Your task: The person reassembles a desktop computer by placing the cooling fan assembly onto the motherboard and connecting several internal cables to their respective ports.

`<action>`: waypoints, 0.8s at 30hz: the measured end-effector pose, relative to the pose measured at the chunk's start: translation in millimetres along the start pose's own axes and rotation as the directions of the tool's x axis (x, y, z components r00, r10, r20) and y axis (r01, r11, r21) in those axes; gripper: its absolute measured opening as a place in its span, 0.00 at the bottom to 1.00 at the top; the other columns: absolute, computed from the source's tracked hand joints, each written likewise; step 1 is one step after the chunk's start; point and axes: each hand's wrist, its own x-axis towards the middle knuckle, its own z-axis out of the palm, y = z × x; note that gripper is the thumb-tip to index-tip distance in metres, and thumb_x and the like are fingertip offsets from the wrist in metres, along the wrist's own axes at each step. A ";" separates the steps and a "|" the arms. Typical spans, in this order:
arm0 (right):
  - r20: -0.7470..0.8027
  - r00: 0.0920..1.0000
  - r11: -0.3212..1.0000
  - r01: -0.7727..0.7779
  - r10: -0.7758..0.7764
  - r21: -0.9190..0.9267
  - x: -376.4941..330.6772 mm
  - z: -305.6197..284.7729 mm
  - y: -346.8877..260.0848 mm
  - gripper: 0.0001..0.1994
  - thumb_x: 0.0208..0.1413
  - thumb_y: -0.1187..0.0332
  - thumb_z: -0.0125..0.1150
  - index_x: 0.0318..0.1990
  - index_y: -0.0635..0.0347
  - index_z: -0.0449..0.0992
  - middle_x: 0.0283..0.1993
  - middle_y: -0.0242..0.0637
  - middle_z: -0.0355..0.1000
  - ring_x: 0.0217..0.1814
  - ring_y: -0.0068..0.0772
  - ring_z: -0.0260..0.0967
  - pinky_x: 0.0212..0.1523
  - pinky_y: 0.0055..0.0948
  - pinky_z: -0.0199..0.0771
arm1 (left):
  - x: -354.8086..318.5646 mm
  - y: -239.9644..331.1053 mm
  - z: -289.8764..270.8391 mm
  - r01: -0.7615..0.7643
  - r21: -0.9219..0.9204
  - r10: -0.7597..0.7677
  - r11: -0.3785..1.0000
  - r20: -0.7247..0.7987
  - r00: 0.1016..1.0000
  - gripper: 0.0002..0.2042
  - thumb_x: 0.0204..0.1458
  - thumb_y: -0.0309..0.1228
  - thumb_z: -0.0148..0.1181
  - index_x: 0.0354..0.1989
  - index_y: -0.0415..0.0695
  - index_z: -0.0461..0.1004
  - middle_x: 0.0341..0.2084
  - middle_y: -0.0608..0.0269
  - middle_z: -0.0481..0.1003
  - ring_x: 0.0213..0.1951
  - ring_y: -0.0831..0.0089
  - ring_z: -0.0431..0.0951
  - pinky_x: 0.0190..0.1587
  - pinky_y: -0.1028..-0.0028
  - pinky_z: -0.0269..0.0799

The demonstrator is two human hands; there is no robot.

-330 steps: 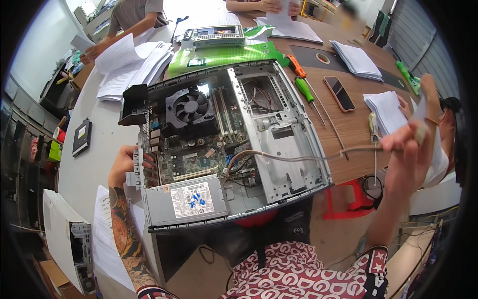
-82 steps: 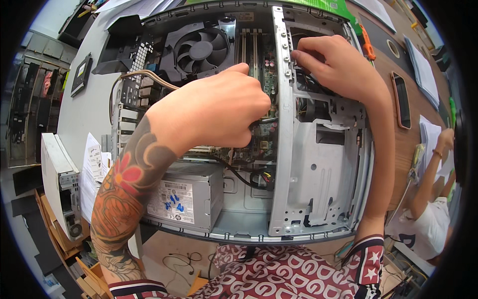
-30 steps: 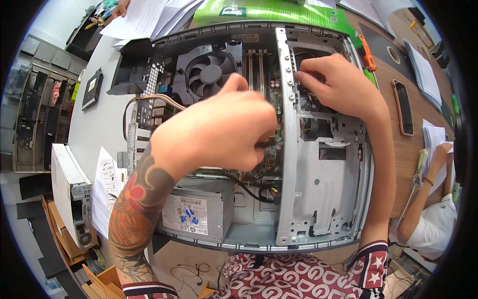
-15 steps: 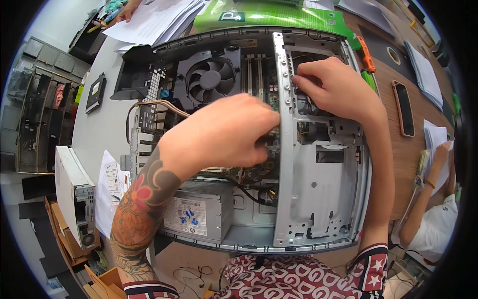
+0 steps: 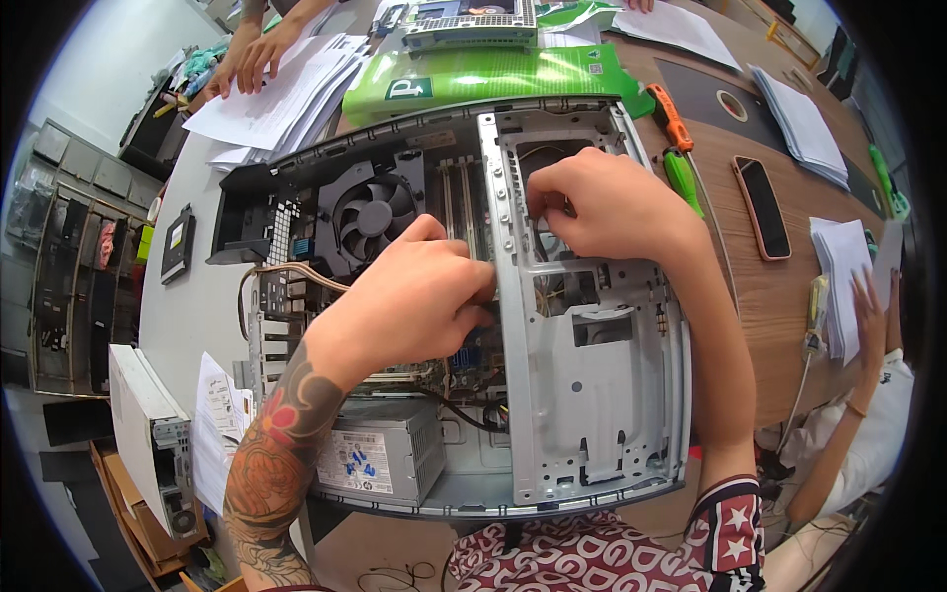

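Note:
An opened desktop computer case point(image 5: 525, 464) lies on its side in front of me. Over its board, my left hand point(image 5: 419, 301) is closed beside the long metal rail; its fingertips reach down by the rail's edge, and what they hold, if anything, is hidden. My right hand point(image 5: 607, 207) bends into the upper drive bay point(image 5: 552, 148) on the rail's other side, fingers curled in a pinch with the tips partly hidden. A black cooling fan point(image 5: 375, 222) sits beyond my left hand. Below that wrist is the silver power supply point(image 5: 370, 459).
Behind the case lies a green plastic package point(image 5: 493, 77), with a metal drive unit point(image 5: 469, 30) beyond. Orange point(image 5: 671, 118) and green point(image 5: 683, 183) screwdrivers, a phone point(image 5: 762, 207) and paper stacks point(image 5: 799, 123) are on the right. Other people's hands point(image 5: 266, 54) touch papers far left.
The view has shifted, so the case appears lower and further left. My left hand's fingers have moved against the rail; my right hand stays in the drive bay, fingers curled deeper.

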 end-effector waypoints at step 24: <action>0.676 0.715 0.946 0.065 0.177 -0.317 44.7 -31.2 -31.0 0.13 0.55 0.61 0.67 0.46 0.53 0.87 0.42 0.43 0.84 0.44 0.44 0.82 0.47 0.40 0.80 | 8.7 -12.4 13.8 -0.009 0.056 0.015 0.998 -0.104 0.994 0.06 0.43 0.35 0.71 0.25 0.47 0.82 0.21 0.61 0.80 0.29 0.62 0.79 0.48 0.65 0.65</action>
